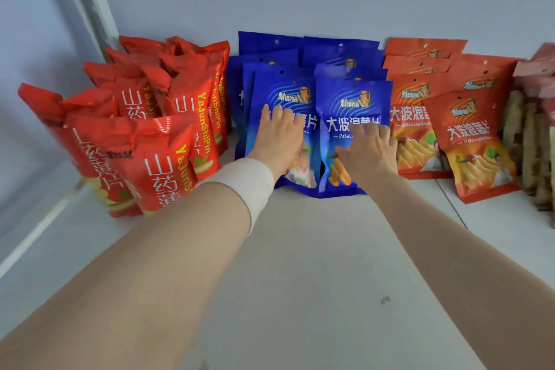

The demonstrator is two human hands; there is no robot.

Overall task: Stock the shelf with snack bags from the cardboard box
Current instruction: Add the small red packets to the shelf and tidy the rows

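Two rows of blue snack bags stand on the white shelf (300, 249), leaning toward the back wall. My left hand (277, 138), with a white band on the wrist, lies flat with fingers spread against the front blue bag of the left row (288, 90). My right hand (369, 150) presses flat against the front blue bag of the right row (351, 99). Neither hand grips a bag. The cardboard box is out of view.
Red stick-shaped snack packs (156, 141) crowd the left side up to the shelf's side wall. Orange-red bags (468, 132) stand in rows to the right of the blue ones. Dark-red bags with brown sticks (534, 129) fill the far right edge.
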